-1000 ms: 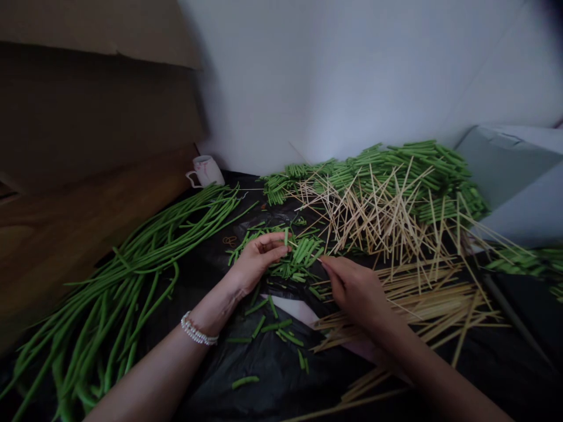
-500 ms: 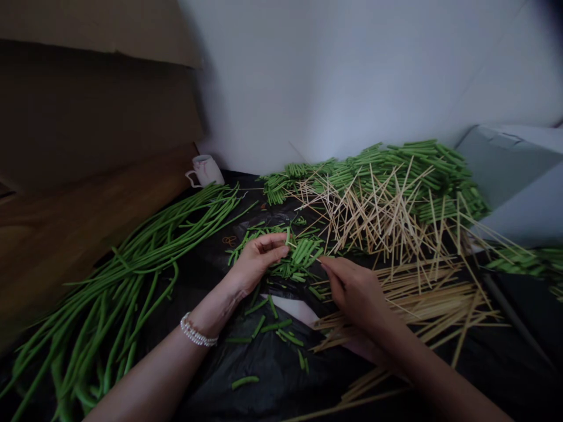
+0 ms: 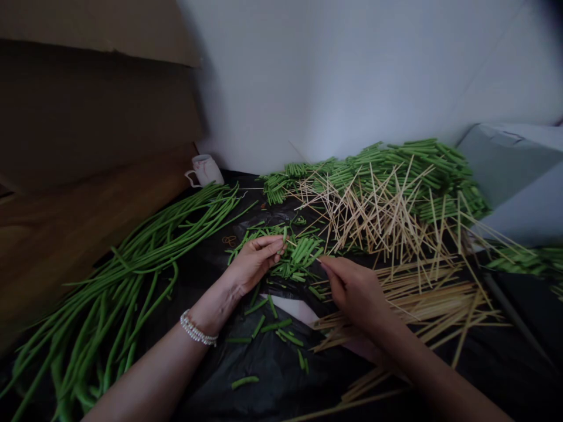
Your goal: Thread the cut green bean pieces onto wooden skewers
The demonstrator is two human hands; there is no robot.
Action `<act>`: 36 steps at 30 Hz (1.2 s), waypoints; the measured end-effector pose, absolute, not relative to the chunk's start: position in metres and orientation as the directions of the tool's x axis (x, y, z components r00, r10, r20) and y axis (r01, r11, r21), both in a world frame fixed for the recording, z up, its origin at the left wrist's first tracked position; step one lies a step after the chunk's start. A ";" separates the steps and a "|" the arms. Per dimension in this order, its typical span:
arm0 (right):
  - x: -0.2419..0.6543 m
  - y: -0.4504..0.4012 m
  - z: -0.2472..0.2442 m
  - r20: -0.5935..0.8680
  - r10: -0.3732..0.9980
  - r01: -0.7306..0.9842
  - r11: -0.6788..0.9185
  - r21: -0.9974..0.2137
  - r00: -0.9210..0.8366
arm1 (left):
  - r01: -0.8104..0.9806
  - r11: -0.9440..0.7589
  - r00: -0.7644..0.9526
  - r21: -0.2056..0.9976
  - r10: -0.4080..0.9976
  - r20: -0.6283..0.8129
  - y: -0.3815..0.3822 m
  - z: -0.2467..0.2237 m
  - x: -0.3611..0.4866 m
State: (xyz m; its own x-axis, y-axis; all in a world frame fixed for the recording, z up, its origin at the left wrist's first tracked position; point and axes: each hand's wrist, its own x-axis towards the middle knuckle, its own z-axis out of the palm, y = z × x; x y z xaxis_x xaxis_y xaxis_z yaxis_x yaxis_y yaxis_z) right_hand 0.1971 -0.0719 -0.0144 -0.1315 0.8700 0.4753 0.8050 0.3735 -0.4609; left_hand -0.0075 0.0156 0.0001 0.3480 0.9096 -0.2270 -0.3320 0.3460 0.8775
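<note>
My left hand (image 3: 259, 258), with a beaded bracelet at the wrist, pinches a short piece of green bean (image 3: 284, 234). A thin wooden skewer (image 3: 315, 258) runs between the hands, and my right hand (image 3: 352, 287) grips its near end. The skewer's tip is at the bean piece; whether it has pierced it I cannot tell. Cut bean pieces (image 3: 303, 251) lie in a heap just behind and between the hands. More loose skewers (image 3: 422, 299) are spread beside and beneath my right forearm.
Long uncut beans (image 3: 132, 264) lie at the left, near a white mug (image 3: 206, 170). Against the wall, skewered beans (image 3: 431, 158) are stacked with their bare sticks (image 3: 373, 211) pointing forward. A black plastic sheet (image 3: 272, 398) covers the surface. Cardboard (image 3: 97, 117) stands at the left.
My left fingers have closed in a pinch on the bean piece and moved slightly left and down. My right hand has hardly moved.
</note>
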 end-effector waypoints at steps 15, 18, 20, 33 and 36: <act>0.196 -0.073 -0.014 0.450 0.877 0.842 0.366 -0.396 -0.169 | -0.271 0.344 0.323 0.899 0.912 -0.252 0.017 -0.001 -0.009; 0.194 -0.074 -0.015 0.443 0.880 0.840 0.365 -0.402 -0.171 | -0.243 0.352 0.348 0.904 0.901 -0.258 0.017 -0.002 -0.010; 0.194 -0.074 -0.016 0.438 0.882 0.837 0.368 -0.405 -0.176 | -0.211 0.324 0.336 0.922 0.910 -0.243 0.017 -0.003 -0.010; 0.190 -0.076 -0.018 0.447 0.879 0.807 0.380 -0.452 -0.163 | -0.286 0.455 0.418 0.843 0.851 -0.317 0.020 -0.002 -0.014; 0.188 -0.076 -0.020 0.438 0.886 0.816 0.365 -0.449 -0.155 | -0.251 0.450 0.414 0.857 0.850 -0.325 0.019 -0.003 -0.013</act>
